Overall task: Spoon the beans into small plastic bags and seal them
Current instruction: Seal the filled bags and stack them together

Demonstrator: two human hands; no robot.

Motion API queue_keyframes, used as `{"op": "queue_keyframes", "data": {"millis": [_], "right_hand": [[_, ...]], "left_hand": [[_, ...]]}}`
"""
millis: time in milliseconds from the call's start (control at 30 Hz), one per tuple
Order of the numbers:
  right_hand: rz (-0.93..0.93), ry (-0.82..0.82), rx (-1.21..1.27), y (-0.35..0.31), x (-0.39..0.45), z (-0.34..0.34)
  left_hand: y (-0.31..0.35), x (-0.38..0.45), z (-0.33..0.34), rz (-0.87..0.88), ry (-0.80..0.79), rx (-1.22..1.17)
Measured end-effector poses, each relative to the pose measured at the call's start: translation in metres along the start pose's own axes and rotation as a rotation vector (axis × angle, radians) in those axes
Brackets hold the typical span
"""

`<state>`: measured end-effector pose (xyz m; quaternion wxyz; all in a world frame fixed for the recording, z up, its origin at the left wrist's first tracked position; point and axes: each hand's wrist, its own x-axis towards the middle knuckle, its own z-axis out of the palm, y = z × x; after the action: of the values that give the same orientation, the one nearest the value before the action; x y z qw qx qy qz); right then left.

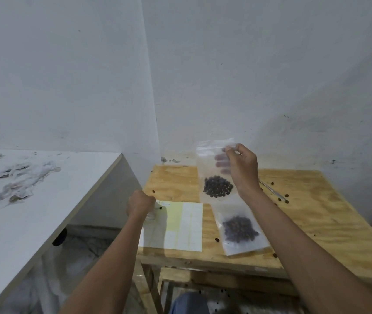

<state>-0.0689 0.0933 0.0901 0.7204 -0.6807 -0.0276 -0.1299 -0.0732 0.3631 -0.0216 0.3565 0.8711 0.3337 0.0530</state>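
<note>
Head view: right hand (241, 168) pinches the hanging bean bag (217, 171) at its top, left hand (140, 203) fisted on something unclear, so run that pinch fully across the seal.

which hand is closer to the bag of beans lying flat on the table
Right. The right hand holds another bag up just behind the flat bag; the left hand is off at the table's left edge.
</note>
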Motion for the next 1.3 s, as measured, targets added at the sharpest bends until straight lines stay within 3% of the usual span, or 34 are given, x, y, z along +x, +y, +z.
{"op": "queue_keyframes", "data": {"millis": [133,300,500,633,967,1100,1167,1300], "right_hand": [[0.000,0.003,-0.010,0.005,0.001,-0.002],[-0.008,0.002,-0.009,0.008,0.003,0.000],[0.000,0.026,0.016,0.002,0.006,-0.001],[0.012,0.047,0.027,0.000,0.010,-0.008],[0.007,-0.003,-0.020,-0.002,0.012,-0.020],[-0.022,0.056,-0.082,-0.001,0.014,-0.023],[-0.024,0.067,-0.077,0.000,0.016,-0.026],[-0.026,0.066,-0.097,0.000,0.018,-0.028]], "left_hand": [[0.006,0.001,-0.014,0.102,0.010,-0.267],[0.064,-0.043,-0.041,0.445,-0.076,-0.722],[0.133,-0.090,-0.023,0.737,-0.030,-0.782],[0.151,-0.113,-0.002,0.734,0.081,-0.741],[0.164,-0.133,0.016,0.723,0.143,-0.716],[0.165,-0.132,0.020,0.723,0.195,-0.614],[0.166,-0.131,0.018,0.650,0.141,-0.662],[0.166,-0.128,0.011,0.586,-0.172,-0.853]]}}
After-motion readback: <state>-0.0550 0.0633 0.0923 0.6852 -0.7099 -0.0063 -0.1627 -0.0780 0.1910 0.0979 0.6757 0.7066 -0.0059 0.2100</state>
